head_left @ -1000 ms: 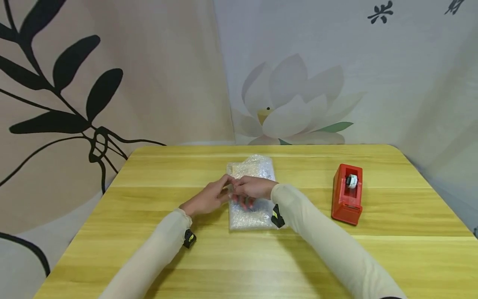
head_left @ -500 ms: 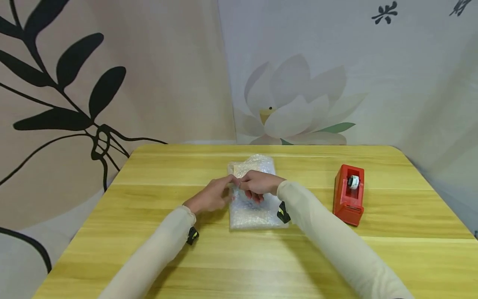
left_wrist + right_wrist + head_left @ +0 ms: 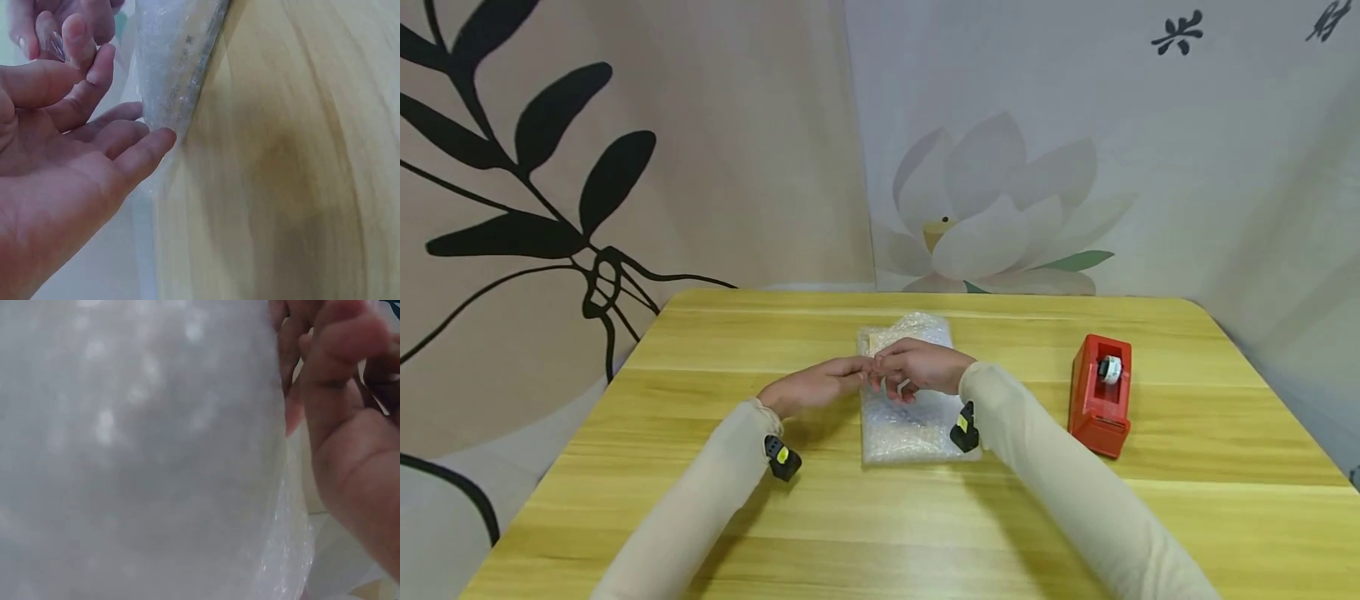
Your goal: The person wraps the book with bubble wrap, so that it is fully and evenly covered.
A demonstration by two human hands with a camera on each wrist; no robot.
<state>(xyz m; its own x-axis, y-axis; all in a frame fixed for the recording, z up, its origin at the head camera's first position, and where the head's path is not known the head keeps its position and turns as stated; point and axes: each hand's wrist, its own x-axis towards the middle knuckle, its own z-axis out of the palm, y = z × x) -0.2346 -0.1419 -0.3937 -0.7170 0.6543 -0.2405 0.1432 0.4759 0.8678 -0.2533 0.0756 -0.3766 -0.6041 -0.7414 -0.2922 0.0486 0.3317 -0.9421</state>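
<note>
A flat bubble-wrap package (image 3: 917, 433) lies on the table below both hands. At its left edge the fingertips of my left hand (image 3: 812, 387) meet those of my right hand (image 3: 925, 367). In the left wrist view, a small clear shiny strip, which looks like tape (image 3: 54, 45), shows between the right hand's fingertips. My left hand's fingers are extended and loosely bent, its thumb close to the index finger; nothing plainly shows in its hold. In the right wrist view the bubble wrap (image 3: 156, 456) fills most of the picture, blurred, and the right fingertips are partly hidden.
A red tape dispenser (image 3: 1100, 396) with a small roll stands to the right on the wooden table (image 3: 880, 533). Behind the table hangs a cloth backdrop (image 3: 760, 167) printed with leaves and a flower.
My left hand has flattened, with its fingers straighter, and moved slightly left. My right hand first shifted a little right and up. The package and dispenser stay in place.
</note>
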